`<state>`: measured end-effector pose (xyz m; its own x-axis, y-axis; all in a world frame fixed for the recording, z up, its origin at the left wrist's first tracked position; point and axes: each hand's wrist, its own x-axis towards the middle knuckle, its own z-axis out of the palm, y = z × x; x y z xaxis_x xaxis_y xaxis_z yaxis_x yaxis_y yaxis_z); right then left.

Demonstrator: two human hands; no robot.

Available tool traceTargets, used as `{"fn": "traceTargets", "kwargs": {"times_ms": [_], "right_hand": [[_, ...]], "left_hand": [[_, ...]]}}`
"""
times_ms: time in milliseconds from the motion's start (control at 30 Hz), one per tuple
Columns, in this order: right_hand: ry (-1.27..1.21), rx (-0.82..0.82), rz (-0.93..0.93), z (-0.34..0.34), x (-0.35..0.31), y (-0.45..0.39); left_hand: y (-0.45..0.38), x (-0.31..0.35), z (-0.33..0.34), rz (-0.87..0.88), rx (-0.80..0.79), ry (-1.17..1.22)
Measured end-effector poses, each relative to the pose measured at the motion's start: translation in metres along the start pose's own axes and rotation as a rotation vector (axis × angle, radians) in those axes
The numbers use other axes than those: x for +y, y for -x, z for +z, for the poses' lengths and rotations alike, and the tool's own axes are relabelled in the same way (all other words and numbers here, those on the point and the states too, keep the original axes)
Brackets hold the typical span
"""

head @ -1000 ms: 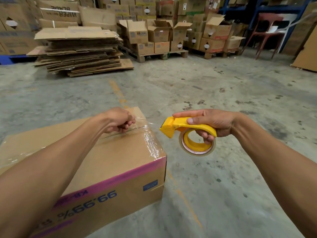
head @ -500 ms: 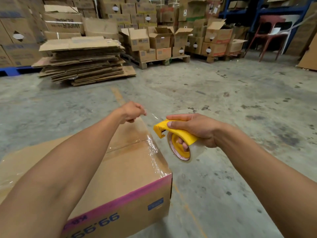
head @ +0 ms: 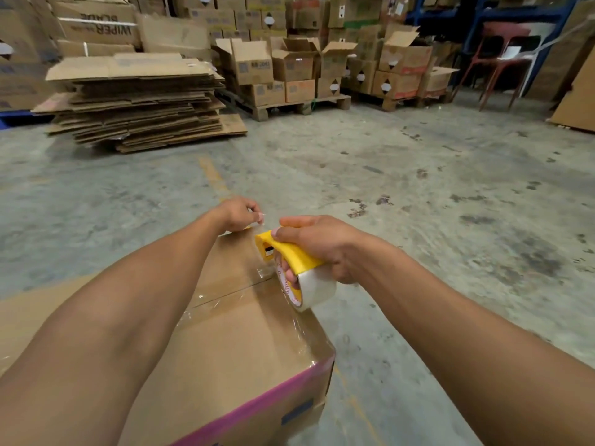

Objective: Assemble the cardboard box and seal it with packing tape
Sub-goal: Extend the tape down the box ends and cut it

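Note:
A closed cardboard box point(head: 238, 342) with a pink band on its side stands on the concrete floor below me, clear tape along its top seam and right edge. My left hand point(head: 240, 214) is over the box's far corner, pinching the loose end of clear tape between its fingertips. My right hand point(head: 317, 244) grips a yellow tape dispenser point(head: 289, 255) with a roll of clear packing tape point(head: 314, 289). The dispenser sits just above the box's far right top edge, close to my left hand.
A stack of flattened cardboard point(head: 138, 101) lies on the floor at the back left. Pallets with open boxes point(head: 289, 69) stand behind it. A red chair point(head: 502, 59) is at the back right, and a cardboard sheet point(head: 576, 98) leans at the far right.
My right hand has brought the dispenser left and onto the box's top edge, next to my left hand. My left hand has moved further along to the far corner, still pinching the tape.

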<state>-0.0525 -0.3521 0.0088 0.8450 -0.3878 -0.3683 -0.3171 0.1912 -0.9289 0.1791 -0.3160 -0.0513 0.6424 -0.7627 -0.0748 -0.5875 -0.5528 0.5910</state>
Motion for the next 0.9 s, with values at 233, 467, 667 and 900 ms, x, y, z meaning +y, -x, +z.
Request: {"fn": "traceTargets", "kwargs": {"times_ms": [233,467,667,900], "right_hand": [[0.006,-0.013,0.061,0.002,0.007,0.002],[-0.001,-0.012,0.054,0.007,0.009,0.001],[-0.005,0.007,0.032,0.010,0.008,0.001],[0.007,0.027,0.026,0.011,0.008,0.000]], "left_hand": [[0.000,-0.010,0.004,0.033,0.016,0.030],[0.001,-0.016,0.007,-0.007,0.027,0.098],[0.001,-0.018,0.006,-0.011,-0.024,0.036],[0.004,-0.016,0.006,-0.117,-0.140,0.072]]}}
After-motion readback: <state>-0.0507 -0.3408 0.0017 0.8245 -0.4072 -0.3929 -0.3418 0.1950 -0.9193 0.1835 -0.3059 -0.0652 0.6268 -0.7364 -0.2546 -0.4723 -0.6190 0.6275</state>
